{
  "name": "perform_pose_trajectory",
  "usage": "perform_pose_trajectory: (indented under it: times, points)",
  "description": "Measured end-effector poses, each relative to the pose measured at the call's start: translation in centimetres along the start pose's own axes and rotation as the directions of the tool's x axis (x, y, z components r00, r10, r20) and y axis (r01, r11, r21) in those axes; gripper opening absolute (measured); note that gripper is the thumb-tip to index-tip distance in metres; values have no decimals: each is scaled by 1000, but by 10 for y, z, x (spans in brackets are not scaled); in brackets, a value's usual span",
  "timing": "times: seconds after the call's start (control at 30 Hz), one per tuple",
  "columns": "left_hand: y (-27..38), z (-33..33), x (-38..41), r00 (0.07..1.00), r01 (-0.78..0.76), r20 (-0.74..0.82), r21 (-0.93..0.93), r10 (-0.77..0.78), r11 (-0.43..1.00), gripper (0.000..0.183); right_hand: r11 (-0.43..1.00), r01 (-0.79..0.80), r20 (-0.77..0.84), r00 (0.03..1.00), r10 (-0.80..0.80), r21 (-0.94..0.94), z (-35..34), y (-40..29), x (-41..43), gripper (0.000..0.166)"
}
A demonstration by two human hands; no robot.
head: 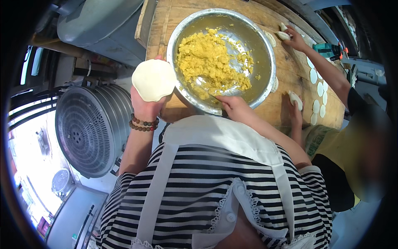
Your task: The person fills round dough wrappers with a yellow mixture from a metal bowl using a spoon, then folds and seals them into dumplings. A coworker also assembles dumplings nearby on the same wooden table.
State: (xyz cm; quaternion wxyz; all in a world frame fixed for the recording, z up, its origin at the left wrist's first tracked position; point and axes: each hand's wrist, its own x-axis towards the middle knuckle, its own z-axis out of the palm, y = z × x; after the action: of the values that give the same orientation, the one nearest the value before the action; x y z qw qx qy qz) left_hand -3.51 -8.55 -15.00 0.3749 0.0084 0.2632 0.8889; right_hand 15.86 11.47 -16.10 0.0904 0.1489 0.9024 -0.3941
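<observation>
A round, wavy-edged dough wrapper (154, 80) lies flat across my left hand (146, 104), just left of a large metal bowl (268, 62). Crumbly yellow filling (206, 57) is heaped in the bowl, mostly on its left side. At the bowl's near rim my right hand (235, 107) grips a thin utensil, whose far end is down in the filling (202, 92); its exact kind cannot be told. Filled dumplings (270, 38) partly show beside the bowl's right rim.
A co-worker's hands (297, 39) hold dumplings at the right of the wooden table (279, 68). Flat dough rounds (313, 75) lie near that person, with a teal bottle (325, 49) beyond. Stacked perforated metal steamer trays (84, 132) stand at left, below a large metal vessel (96, 21).
</observation>
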Motion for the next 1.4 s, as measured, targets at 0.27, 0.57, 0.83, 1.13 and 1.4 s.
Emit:
perform_pose_trajectory:
  times: [0.27,0.57,0.83,1.13,1.4]
  points:
    - [-12,13,15,945,120,-264,-273,-194,955,41,495,-548,447,837,317,674,-32,8,-31,34]
    - [-67,70,38,891,448,117,-399,-440,800,40,721,-86,-213,925,314,688,-72,-47,-49,34]
    - [-66,162,47,923,362,-24,-279,-384,889,44,943,334,-582,764,-279,-13,-48,-32,-40,38]
    - [-76,155,64,931,364,165,-337,-327,868,51,913,401,-729,645,-227,71,-59,-31,-36,36]
    - [-83,155,72,953,301,109,-234,-283,924,48,928,372,-708,649,-280,-25,-44,-16,-16,39]
